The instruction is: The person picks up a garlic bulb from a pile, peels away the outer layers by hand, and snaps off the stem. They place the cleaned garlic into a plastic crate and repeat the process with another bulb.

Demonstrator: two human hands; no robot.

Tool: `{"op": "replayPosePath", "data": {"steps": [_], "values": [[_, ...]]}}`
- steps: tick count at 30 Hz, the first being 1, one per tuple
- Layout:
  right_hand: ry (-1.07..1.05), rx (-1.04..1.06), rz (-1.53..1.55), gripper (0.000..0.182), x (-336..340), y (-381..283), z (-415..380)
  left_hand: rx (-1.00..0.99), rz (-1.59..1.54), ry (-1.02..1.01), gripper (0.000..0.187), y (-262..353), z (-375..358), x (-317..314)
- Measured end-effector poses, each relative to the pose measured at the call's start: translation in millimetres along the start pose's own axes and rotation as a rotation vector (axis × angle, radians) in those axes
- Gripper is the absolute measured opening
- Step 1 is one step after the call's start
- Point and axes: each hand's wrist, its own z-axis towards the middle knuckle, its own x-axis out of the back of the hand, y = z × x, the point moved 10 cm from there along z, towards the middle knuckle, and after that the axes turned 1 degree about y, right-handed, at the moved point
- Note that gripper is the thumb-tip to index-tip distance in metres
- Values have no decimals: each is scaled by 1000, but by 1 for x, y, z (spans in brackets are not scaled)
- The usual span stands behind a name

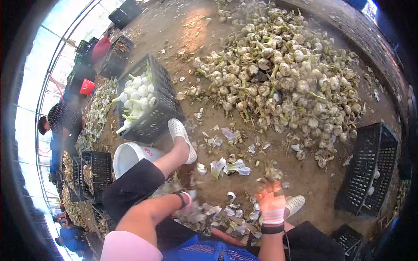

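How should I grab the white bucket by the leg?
Probably by the white bucket at its open rim, coming from the left. It lies tipped on its side with the mouth facing left, so the rim edge is free; the leg crowds its right side.

Single head-worn fisheye view, looking steeply down and forward, hands close at six o'clock, garlic pile (pixel 278 74) farther off at one o'clock

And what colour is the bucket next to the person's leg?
The bucket is white, with a small red mark on its side; the head view shows it.
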Motion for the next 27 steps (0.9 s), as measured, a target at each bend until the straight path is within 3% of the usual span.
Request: {"op": "replayPosePath", "data": {"steps": [1, 3, 4, 6, 8, 11, 13, 15, 19, 21, 22, 27], "values": [[7, -59, 35, 28, -2, 12, 6, -320, 260, 155, 51, 26, -32, 13], [87, -44, -15, 28, 10, 21, 17, 356, -5, -415, 49, -29, -23, 45], [86, -62, -54, 27, 13, 25, 21, 495, -170, -176, 47, -50, -26, 107], [79, -96, -150, 25, 19, 27, 30, 599, -162, 757, 34, -90, -45, 252], [172, -59, -137, 26, 36, 19, 37, 730, -64, 1234, 33, -116, -83, 360], [321, 15, -154, 29, 70, 5, 39, 856, -63, 1353, 44, -185, -68, 428], [381, -39, -69, 30, 77, 7, 40, 999, -39, 1164, 42, -214, -33, 437], [432, -17, -174, 31, 82, 4, 38, 1001, -69, 1093, 40, -227, -20, 440], [353, 20, -171, 32, 70, 6, 39, 865, -2, 1151, 30, -214, -26, 428], [362, -2, -139, 32, 65, 11, 34, 769, -99, 1148, 38, -204, -20, 413], [280, 46, -388, 30, 61, 7, 34, 758, -149, 1143, 38, -203, -18, 405], [235, 12, -223, 35, 54, 17, 21, 669, -105, 1100, 44, -165, -23, 391]]}}
